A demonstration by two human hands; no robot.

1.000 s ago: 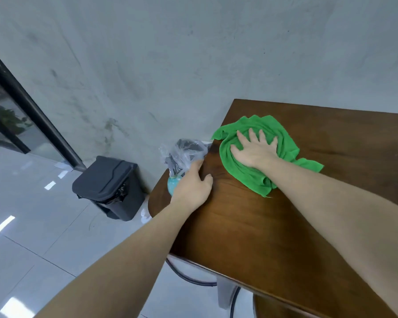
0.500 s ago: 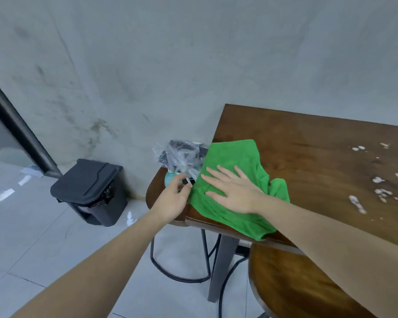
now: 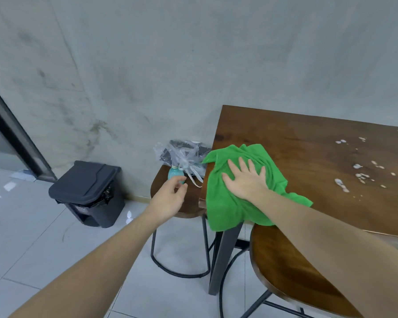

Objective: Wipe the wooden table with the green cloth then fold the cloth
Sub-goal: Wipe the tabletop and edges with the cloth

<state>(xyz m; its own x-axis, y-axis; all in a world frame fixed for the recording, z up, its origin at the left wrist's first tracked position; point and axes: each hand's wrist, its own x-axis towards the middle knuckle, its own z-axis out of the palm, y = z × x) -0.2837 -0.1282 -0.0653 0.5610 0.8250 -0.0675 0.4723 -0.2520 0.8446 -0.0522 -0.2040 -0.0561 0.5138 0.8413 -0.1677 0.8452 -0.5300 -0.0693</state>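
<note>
Beside the wall, dark bin (image 3: 87,191). Over a stool (image 3: 157,187) with plastic bag (image 3: 182,154), left hand (image 3: 168,198), fingers loosely curled, empty. Right hand (image 3: 245,180) pressed flat, fingers spread, on green cloth (image 3: 225,207) draped over wooden table (image 3: 308,145) corner. White crumbs (image 3: 356,173) rightward.

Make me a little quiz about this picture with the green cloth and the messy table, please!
1. True or false: the right hand lies flat on the green cloth with its fingers spread.
2. What hangs over the near corner of the wooden table? A) the green cloth B) a newspaper C) a rope
3. Fill in: the white crumbs lie on the table to the ____ of the cloth.

Key:
1. True.
2. A. Part of the cloth droops over the table's corner, by the stool.
3. Right. They are apart from the cloth, not yet wiped. The left hand is off the table, near the teal bottle.
</note>
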